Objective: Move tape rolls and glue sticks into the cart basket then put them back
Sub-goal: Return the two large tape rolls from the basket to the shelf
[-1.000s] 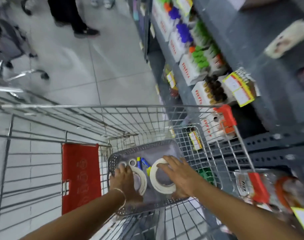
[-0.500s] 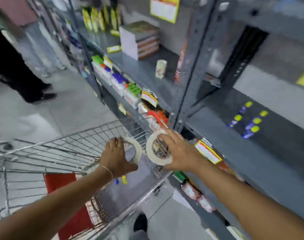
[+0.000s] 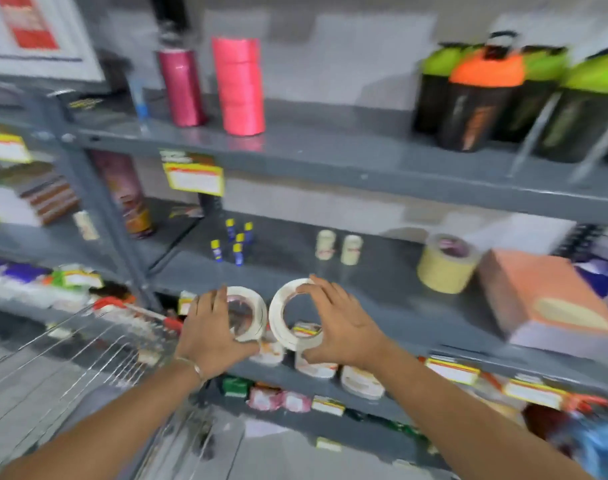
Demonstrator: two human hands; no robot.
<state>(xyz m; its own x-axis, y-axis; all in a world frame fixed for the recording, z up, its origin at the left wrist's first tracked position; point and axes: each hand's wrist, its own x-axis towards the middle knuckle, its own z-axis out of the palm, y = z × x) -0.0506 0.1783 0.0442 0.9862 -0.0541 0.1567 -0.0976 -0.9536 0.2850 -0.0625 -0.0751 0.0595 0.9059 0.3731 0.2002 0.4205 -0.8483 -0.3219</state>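
My left hand (image 3: 212, 332) grips a white tape roll (image 3: 252, 311) and my right hand (image 3: 333, 329) grips a second white tape roll (image 3: 278, 318). Both rolls are held upright side by side, just in front of the middle grey shelf (image 3: 382, 285). Several blue and yellow glue sticks (image 3: 235, 242) stand at the back left of that shelf. Two small cream rolls (image 3: 339, 247) stand further right on it. The wire cart (image 3: 98, 344) is at the lower left, below my left arm; its inside is blurred.
A wide tan tape roll (image 3: 446, 265) and an orange box (image 3: 552, 299) sit on the shelf's right side. Pink spools (image 3: 240, 84) and dark shaker bottles (image 3: 482, 98) stand on the shelf above. More tape rolls (image 3: 361, 381) lie on the lower shelf.
Both hands lifted the two tape rolls out of the cart's grey tray and carried them up to the shelf. The view swung from the cart to the shelving.
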